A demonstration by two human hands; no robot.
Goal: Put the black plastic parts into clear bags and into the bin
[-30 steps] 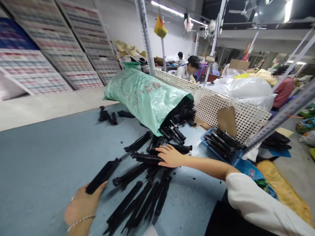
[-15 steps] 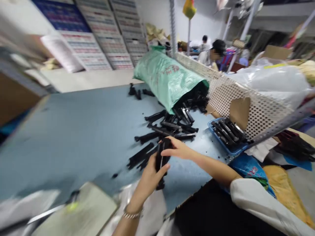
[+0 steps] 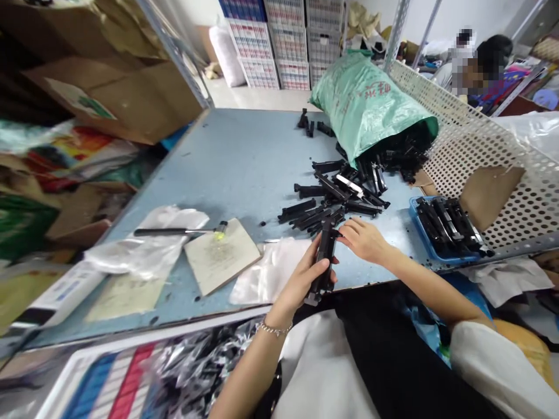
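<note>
My left hand (image 3: 305, 276) is wrapped round a long black plastic part (image 3: 325, 247), held tilted above the table's front edge with the thumb across it. At the part's upper right side is my right hand (image 3: 365, 240), its fingertips pinched on a small dark bit at the edge; what that bit is, I cannot make out. Just beyond the hands lies a loose pile of similar black parts (image 3: 305, 216). More of them spill from the mouth of a green woven bag (image 3: 371, 110) lying on its side.
To the right, a blue basket (image 3: 423, 237) of black parts stands by a perforated metal panel (image 3: 463, 139). Left of my hands, a small mallet (image 3: 166, 231) rests across a pale slab (image 3: 227, 265) and plastic bags (image 3: 271, 267). Cardboard boxes (image 3: 117, 87) line the left. A person sits beyond the panel.
My view has swung left and down, bringing the mallet, slab and near table edge into sight. The black part remains in my left hand; my right hand has shifted from over it to its right side.
</note>
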